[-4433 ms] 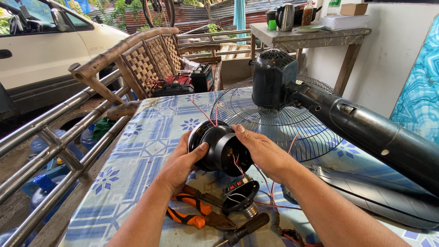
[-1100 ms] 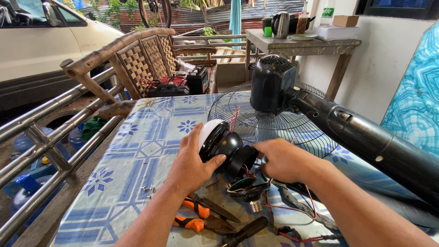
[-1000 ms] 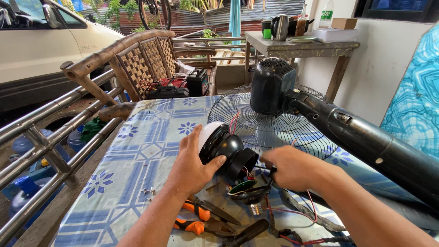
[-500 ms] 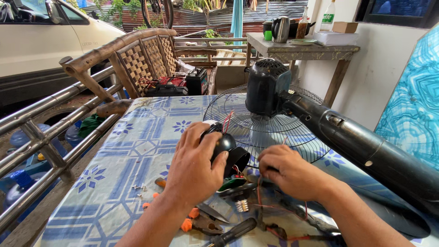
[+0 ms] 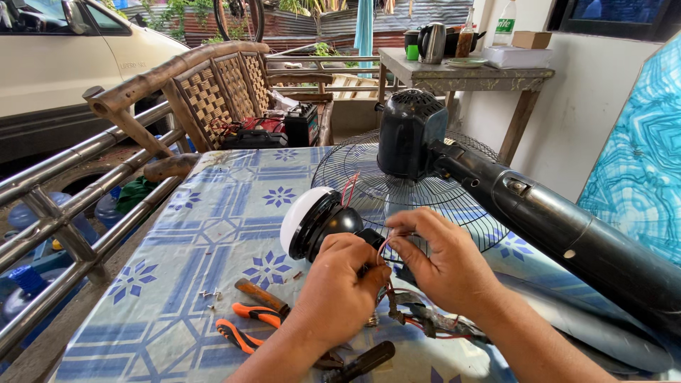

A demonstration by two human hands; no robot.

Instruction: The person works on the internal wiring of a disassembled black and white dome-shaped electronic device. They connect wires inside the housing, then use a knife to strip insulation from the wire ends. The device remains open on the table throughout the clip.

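Observation:
My left hand grips a black round fan part with a white domed cap, tilted on its side above the table. My right hand is just to its right, fingers pinched on thin red wires that run from the part. More red wires and a small black component lie under my hands. Behind them lies a black standing fan on its side, with its motor housing, wire grille and thick black pole.
Orange-handled pliers, a wooden-handled tool, a black-handled screwdriver and small screws lie on the blue patterned tablecloth. A woven bamboo chair and bamboo railing stand left. A side table with a kettle stands behind.
I have turned the round part so its white cap faces left and up. My right hand has moved from the loose component onto the red wires beside the part.

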